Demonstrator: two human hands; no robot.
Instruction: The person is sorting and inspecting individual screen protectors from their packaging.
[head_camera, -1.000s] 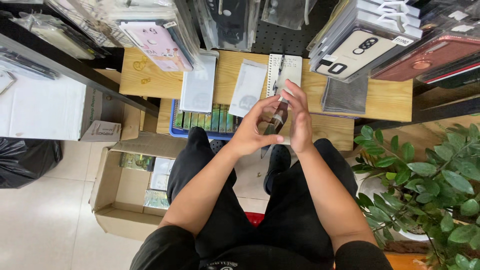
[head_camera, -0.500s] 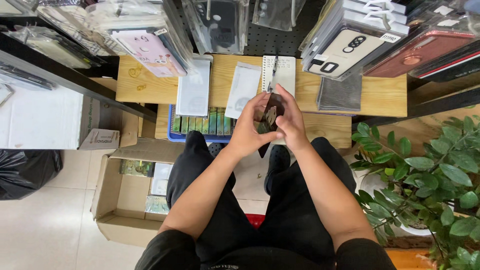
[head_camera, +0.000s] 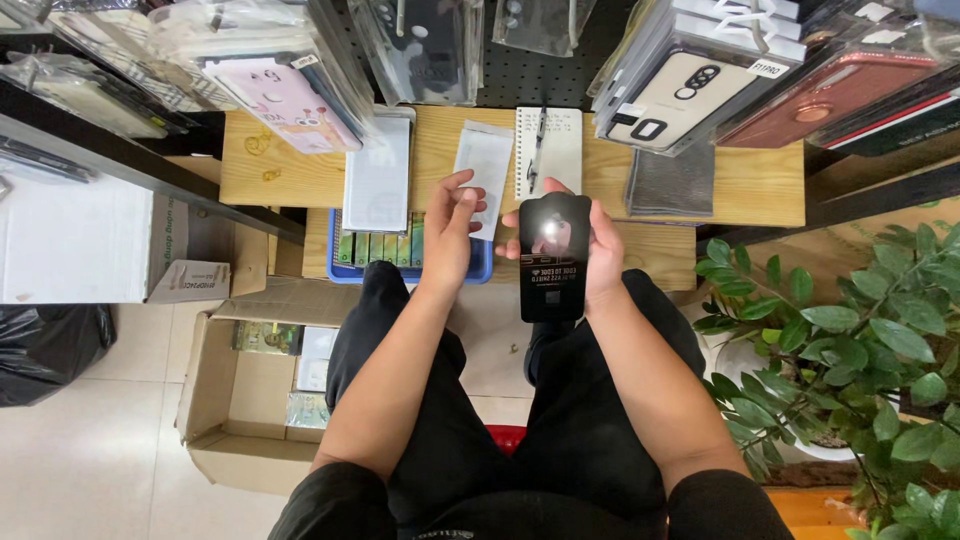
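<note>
My right hand (head_camera: 600, 245) holds a flat black rectangular screen protector (head_camera: 555, 257) upright by its edge, above my knees. My left hand (head_camera: 450, 235) is beside it to the left, fingers apart and holding nothing, its fingertips close to a clear plastic sleeve (head_camera: 484, 175) that lies on the wooden shelf (head_camera: 700, 190). A white packet (head_camera: 378, 175) lies left of the sleeve, and a spiral notebook (head_camera: 550, 150) with a pen on it lies to the right. I sit with black trousers, my legs under the hands.
Phone cases in clear bags (head_camera: 280, 90) hang from the pegboard above the shelf. A blue tray (head_camera: 400, 255) of small packs sits under the shelf. An open cardboard box (head_camera: 240, 400) stands on the floor at left, a potted green plant (head_camera: 860, 370) at right.
My hands were together on the black piece. Now they have come apart: the right hand holds it flat towards me and the left hand has let go and moved left.
</note>
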